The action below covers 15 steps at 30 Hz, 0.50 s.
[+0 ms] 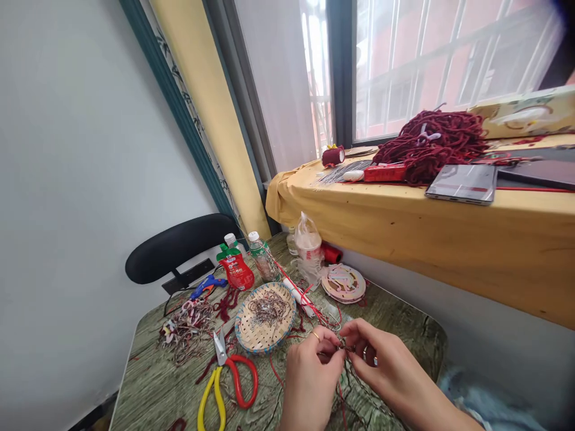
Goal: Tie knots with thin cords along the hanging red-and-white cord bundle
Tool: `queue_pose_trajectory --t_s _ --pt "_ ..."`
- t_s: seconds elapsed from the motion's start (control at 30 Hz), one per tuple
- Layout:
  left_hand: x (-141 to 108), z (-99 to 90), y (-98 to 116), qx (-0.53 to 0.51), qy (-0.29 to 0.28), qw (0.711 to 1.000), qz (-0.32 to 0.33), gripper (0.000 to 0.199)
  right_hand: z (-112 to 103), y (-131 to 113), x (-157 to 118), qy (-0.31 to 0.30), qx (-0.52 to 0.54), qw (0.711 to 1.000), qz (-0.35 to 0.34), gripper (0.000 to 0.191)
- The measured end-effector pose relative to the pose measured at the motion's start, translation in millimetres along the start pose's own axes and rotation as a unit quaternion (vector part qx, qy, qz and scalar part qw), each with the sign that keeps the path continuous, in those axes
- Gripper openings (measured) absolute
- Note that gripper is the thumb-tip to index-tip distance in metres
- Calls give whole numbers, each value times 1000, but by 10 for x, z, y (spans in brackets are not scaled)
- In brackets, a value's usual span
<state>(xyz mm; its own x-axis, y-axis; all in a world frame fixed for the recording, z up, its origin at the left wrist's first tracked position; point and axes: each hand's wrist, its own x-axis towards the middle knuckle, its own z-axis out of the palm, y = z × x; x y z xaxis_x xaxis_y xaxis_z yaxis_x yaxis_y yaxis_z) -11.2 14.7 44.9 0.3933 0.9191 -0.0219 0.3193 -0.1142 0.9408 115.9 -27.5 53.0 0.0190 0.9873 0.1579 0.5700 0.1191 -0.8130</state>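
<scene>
My left hand and my right hand meet over the table's near side, fingertips pinched together. Between them they hold a thin dark braided cord, which trails down below my right hand. The exact spot they grip is small and partly covered by fingers. Thin red cords run along the table just beyond my hands. Left of my left hand lie scissors with one red and one yellow handle, blades slightly apart. A round woven basket holds a tangle of thin cord pieces.
Cord scraps, a blue glue gun, a red pouch, a bottle and a bagged cup stand farther back. A round disc lies near the wall. The cloth-covered ledge carries dark red yarn and a phone.
</scene>
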Motion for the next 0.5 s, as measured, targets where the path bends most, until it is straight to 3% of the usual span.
queue_pose_trajectory --t_s 0.2,0.5 --pt "-38 38 48 127 44 991 19 11 12 14 -1 15 9 1000 1 20" --pt "-63 94 55 215 89 972 44 11 83 64 -28 44 -51 998 -19 20"
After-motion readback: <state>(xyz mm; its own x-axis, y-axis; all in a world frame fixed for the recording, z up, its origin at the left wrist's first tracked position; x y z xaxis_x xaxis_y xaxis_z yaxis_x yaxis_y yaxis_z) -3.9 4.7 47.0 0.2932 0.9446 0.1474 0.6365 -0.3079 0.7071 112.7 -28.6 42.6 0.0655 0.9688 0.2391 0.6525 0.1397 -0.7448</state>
